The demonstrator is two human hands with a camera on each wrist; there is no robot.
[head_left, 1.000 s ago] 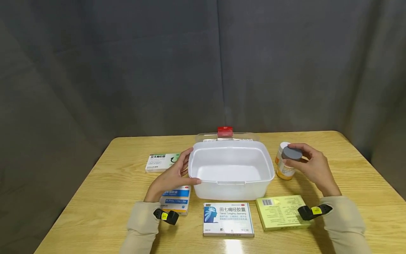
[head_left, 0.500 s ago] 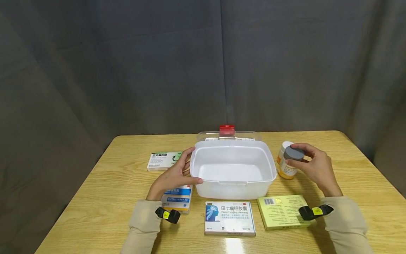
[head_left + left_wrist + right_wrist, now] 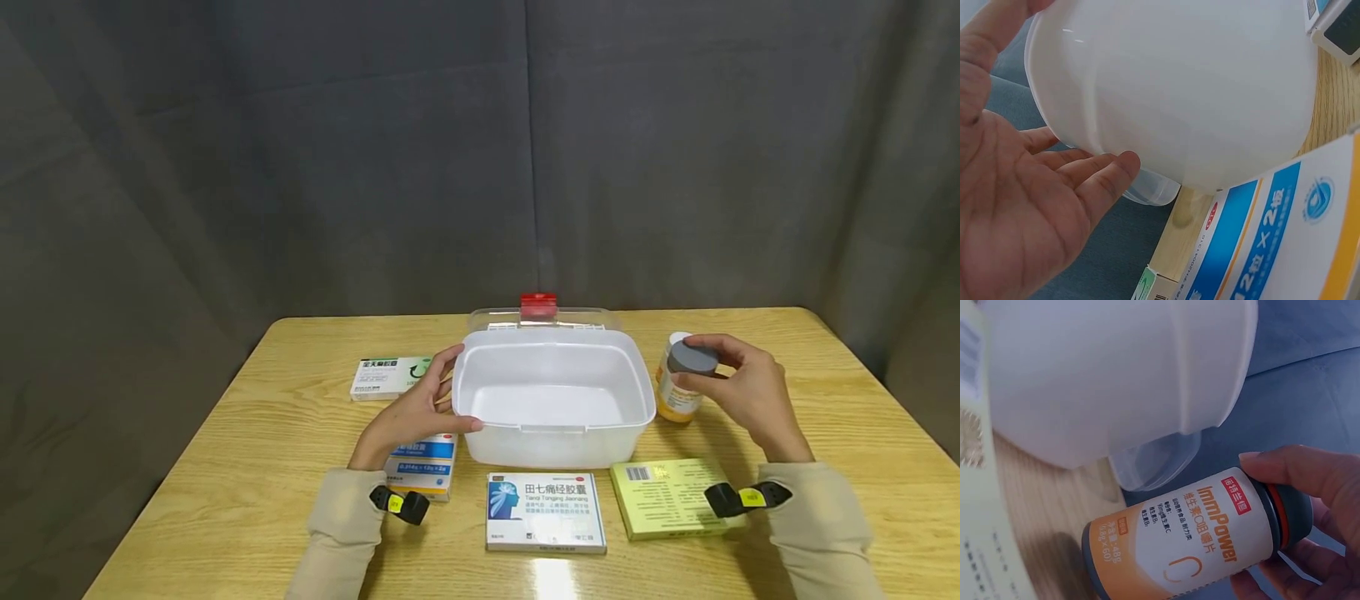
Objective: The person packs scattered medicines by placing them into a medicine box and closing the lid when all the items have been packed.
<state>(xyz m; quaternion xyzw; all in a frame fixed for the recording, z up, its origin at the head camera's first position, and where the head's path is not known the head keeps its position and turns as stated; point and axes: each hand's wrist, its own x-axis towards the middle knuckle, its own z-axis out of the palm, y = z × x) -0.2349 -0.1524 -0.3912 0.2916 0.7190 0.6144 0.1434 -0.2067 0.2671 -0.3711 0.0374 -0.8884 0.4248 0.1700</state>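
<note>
My left hand (image 3: 408, 417) grips the left end of a white plastic storage box (image 3: 555, 450), thumb on the front rim. In the left wrist view the other fingers spread along the box's side wall. At the box's right, my right hand (image 3: 750, 396) holds a vitamin C bottle (image 3: 678, 402) by its dark grey cap (image 3: 692, 358), between thumb and fingers. The right wrist view shows its white and orange label (image 3: 1191, 537). Partly hidden behind it stands a second bottle with a white cap (image 3: 677, 338). The box's inside holds nothing.
A clear lid with a red latch (image 3: 538, 306) shows behind the box. Medicine cartons lie around it: a white-green one (image 3: 382, 379), a blue-white one (image 3: 423, 471) by the left wrist, a white one (image 3: 546, 512) in front, a yellow-green one (image 3: 667, 500) at front right.
The held bottle has shifted slightly left toward the box over the last half second. Both hands keep their grips, and the whole head view has drifted a little.
</note>
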